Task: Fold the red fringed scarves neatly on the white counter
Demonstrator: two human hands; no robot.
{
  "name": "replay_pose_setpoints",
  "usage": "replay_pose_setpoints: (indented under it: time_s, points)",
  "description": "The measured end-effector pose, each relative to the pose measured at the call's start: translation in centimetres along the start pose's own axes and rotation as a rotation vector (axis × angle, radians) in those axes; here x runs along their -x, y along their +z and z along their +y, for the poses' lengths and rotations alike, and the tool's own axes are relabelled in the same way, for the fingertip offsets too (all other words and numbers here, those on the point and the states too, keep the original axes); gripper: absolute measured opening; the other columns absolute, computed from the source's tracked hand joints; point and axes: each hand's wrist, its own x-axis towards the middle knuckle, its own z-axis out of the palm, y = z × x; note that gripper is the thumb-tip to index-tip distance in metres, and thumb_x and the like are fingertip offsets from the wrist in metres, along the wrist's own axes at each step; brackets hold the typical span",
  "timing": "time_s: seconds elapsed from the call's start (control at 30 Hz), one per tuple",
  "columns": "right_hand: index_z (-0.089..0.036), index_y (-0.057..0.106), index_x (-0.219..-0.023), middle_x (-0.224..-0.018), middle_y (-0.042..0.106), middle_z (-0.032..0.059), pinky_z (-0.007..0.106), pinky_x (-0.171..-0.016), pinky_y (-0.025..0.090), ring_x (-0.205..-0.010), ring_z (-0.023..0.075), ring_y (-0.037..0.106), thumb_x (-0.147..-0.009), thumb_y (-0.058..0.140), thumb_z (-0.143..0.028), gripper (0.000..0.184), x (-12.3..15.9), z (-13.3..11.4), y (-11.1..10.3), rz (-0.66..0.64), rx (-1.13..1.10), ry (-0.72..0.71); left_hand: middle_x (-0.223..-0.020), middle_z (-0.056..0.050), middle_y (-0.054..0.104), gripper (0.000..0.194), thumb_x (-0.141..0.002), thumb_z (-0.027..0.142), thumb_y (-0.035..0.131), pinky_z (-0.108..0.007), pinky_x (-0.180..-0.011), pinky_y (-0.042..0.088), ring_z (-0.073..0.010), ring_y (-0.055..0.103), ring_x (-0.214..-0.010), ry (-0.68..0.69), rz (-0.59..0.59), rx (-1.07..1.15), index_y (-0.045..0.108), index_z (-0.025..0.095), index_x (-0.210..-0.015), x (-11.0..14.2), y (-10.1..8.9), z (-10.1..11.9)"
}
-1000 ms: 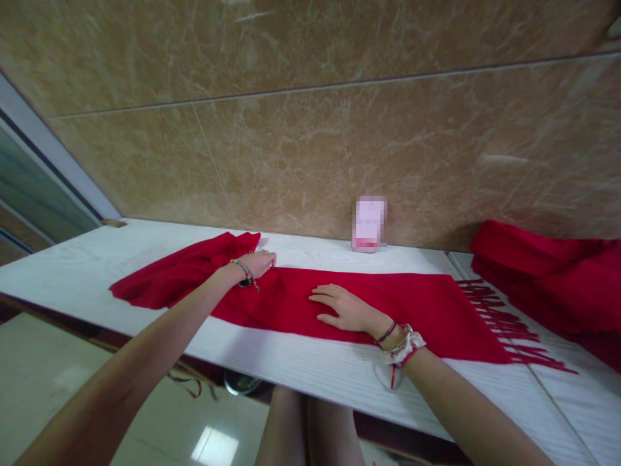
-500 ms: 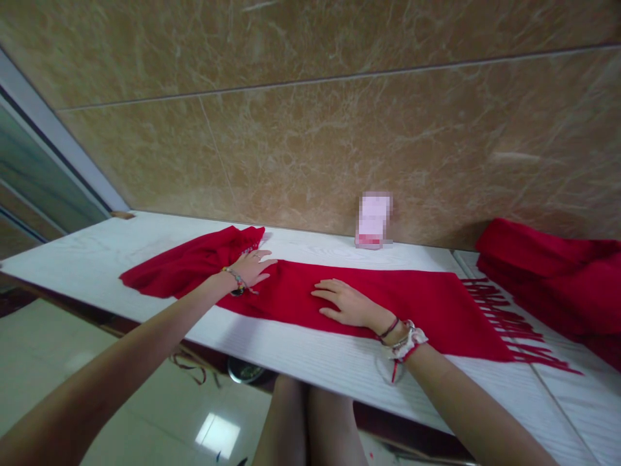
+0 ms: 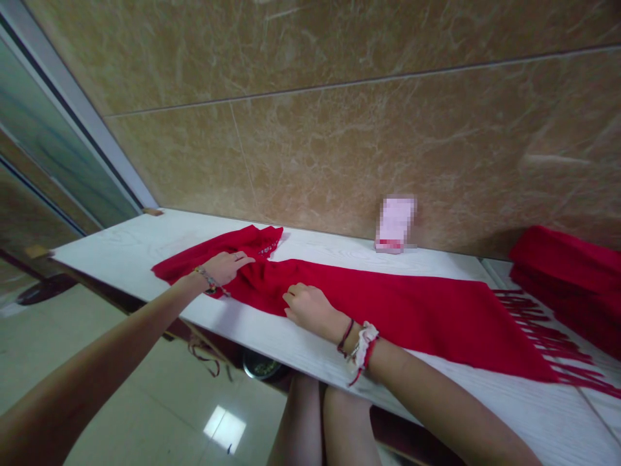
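A long red scarf (image 3: 412, 307) lies along a white table (image 3: 301, 346), its fringe (image 3: 563, 330) at the right and a bunched part (image 3: 218, 249) at the left. My left hand (image 3: 227, 265) rests flat on the bunched part, fingers stretched out. My right hand (image 3: 306, 305) sits at the scarf's near edge in the middle, fingers curled and pinching the cloth. Both wrists wear bracelets.
A brown marble-tiled wall (image 3: 339, 142) backs the table. A small blurred pink card (image 3: 395, 223) leans against it. More red cloth (image 3: 567, 275) is piled at the far right. A glass door frame (image 3: 72, 116) stands left. My knees (image 3: 330, 421) show under the table's edge.
My right hand slid left along the scarf and went from lying flat to curling on its near edge. My left hand opened out flat on the bunched part. The view shifted left.
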Motion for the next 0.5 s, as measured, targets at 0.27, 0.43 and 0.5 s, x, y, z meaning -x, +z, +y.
replay_pose_setpoints:
  time_s: [0.27, 0.43, 0.5]
  points:
    - [-0.014, 0.060, -0.091, -0.089, 0.063, 0.0064, 0.025, -0.077, 0.042, -0.084, 0.0144, 0.056, -0.082, 0.041, -0.011, 0.021, 0.6, 0.9, 1.7, 0.138, -0.134, 0.072, -0.090, -0.008, 0.060, 0.029, -0.076, 0.005, 0.037, -0.028, -0.071, 0.042, -0.0169, 0.057, -0.079, 0.134, 0.142, -0.145, 0.060, 0.017, -0.091, 1.8, -1.9, -2.5]
    - [-0.019, 0.059, -0.104, -0.113, 0.057, 0.0059, 0.030, -0.095, 0.031, -0.109, 0.0150, 0.046, -0.083, 0.042, -0.013, 0.028, 1.6, 2.0, 2.1, 0.085, -0.225, -0.140, -0.088, -0.007, 0.060, 0.030, -0.075, 0.005, 0.039, -0.026, -0.070, 0.043, -0.0164, 0.057, -0.080, 0.194, -0.051, -0.074, 0.060, 0.021, -0.090, 4.0, -0.5, -0.8]
    - [-0.020, 0.057, -0.108, -0.119, 0.054, 0.0057, 0.034, -0.098, 0.028, -0.114, 0.0154, 0.042, -0.084, 0.040, -0.015, 0.030, 2.0, 2.2, 2.2, 0.016, -0.228, -0.145, -0.092, -0.007, 0.060, 0.034, -0.074, 0.003, 0.039, -0.027, -0.072, 0.043, -0.0170, 0.057, -0.084, 0.145, -0.096, -0.054, 0.059, 0.021, -0.094, 4.4, 0.4, 0.3]
